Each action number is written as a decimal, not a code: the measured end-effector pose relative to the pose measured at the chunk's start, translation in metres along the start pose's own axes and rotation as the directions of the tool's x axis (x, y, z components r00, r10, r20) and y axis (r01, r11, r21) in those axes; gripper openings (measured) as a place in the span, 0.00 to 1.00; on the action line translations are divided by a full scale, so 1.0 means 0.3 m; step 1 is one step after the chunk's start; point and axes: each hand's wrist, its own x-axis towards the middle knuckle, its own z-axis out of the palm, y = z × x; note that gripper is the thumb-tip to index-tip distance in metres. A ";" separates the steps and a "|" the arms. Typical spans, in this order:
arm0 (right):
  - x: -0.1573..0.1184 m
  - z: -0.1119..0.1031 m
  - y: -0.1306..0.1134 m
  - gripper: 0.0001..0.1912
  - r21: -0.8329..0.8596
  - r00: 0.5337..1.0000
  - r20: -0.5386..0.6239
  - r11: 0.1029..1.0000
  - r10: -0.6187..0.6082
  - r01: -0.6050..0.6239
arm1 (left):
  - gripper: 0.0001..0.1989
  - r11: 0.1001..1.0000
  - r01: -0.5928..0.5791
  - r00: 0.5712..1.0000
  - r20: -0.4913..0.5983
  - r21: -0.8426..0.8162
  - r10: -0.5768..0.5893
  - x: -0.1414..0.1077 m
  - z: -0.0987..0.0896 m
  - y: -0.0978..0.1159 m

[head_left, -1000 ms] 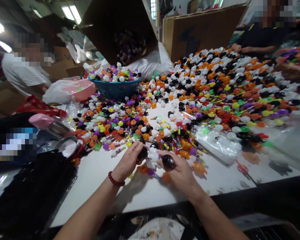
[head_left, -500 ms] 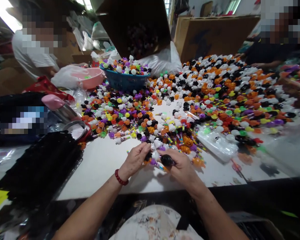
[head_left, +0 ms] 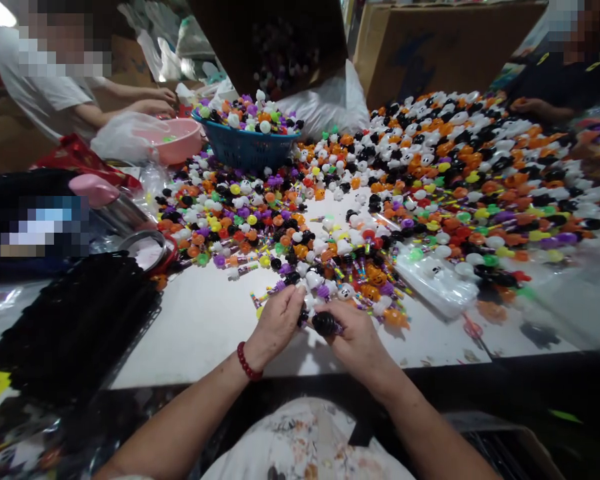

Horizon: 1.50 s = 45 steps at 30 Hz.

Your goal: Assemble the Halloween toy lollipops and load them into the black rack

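Observation:
My right hand (head_left: 357, 337) is closed around a small toy with a ridged black top (head_left: 326, 324) and a purple patterned stem. My left hand (head_left: 277, 323), with a dark red bead bracelet on its wrist, is pinched beside it. A small black plastic piece (head_left: 303, 315) shows at its fingers, mostly hidden by them. Both hands are close together over the near edge of a pile of small plastic toys. Just beyond them lie a white ghost-faced top (head_left: 345, 292), a purple top (head_left: 323, 291) and orange pumpkin tops (head_left: 376, 275).
A heaped blue basket (head_left: 250, 148) stands behind the pile, with a pink basin (head_left: 180, 141) to its left. Clear plastic bags (head_left: 433, 283) and red-handled scissors (head_left: 473, 327) lie at right. Black material (head_left: 75, 327) and a pink-lidded bottle (head_left: 95, 191) are at left. Two people work across the table.
My hands have drawn slightly closer together, and the black-topped toy in my right hand has shifted left. The view has tipped down a little. The person at left now has forearms extended.

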 end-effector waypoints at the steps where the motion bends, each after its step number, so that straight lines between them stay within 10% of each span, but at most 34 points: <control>1: -0.001 -0.002 0.004 0.09 0.026 0.999 -0.007 0.999 0.034 -0.034 | 0.24 1.000 0.009 1.000 0.006 -0.011 -0.009 0.003 0.000 0.002; 7: 0.001 -0.042 0.016 0.13 0.257 0.941 0.133 0.906 0.311 -0.336 | 0.26 0.982 0.069 0.993 0.108 -0.173 -0.051 0.016 -0.009 0.035; 22: -0.011 -0.010 -0.002 0.22 0.226 0.953 0.184 0.933 0.240 -0.279 | 0.23 0.997 -0.074 0.993 0.096 -0.015 0.075 -0.012 0.011 0.020; 29: -0.017 0.005 0.062 0.25 0.478 0.802 0.366 0.644 0.472 -0.597 | 0.26 0.956 0.111 0.987 0.143 -0.271 -0.073 -0.007 0.003 0.013; 45: -0.042 -0.037 0.060 0.23 0.365 0.921 0.201 0.847 0.334 -0.387 | 0.25 0.840 0.280 0.957 0.208 -0.465 -0.204 -0.032 0.017 -0.027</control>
